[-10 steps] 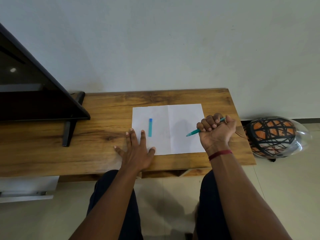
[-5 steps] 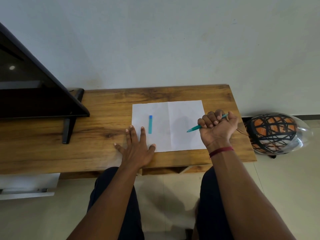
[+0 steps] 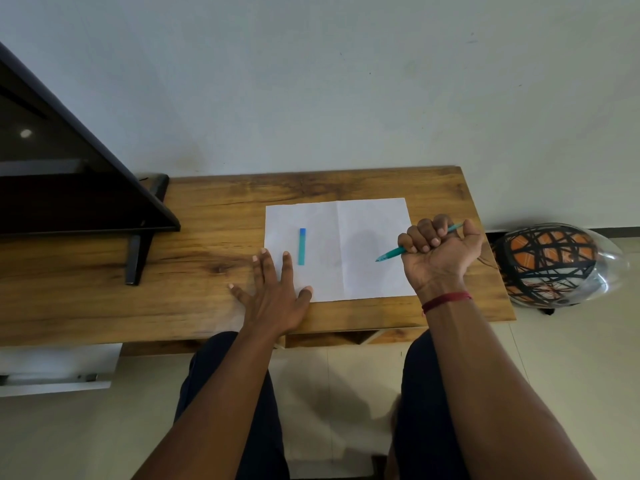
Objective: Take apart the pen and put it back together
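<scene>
Standing by the person here. Closest to me is the left hand (image 3: 273,299), lying flat and relaxed on the desk (image 3: 194,271), fingers spread and gripping nothing. A couple of fingertips and the thumb sit on the near left corner of the sheet of white paper (image 3: 367,216).

Over on the other side, the right hand (image 3: 438,251) is clenched in a fist around the teal pen (image 3: 390,254). It's held just over the paper's right edge, tip sticking out toward the left and the back end poking out past the thumb.

A bit further in, the pen cap (image 3: 302,246) lies on its own on the left half of the paper. It's just beyond the left fingertips and well apart from the pen.

So my read is we're early. The cap's off and that's about it. The pen body looks to be in one piece from what I can see, though the fist hides the middle. Any further pulling apart and the whole reassembly are left to do.

At the back there's a flat-screen TV (image 3: 69,188) on the desk's left end, and a helmet (image 3: 554,265) on the floor off to the right.
</scene>
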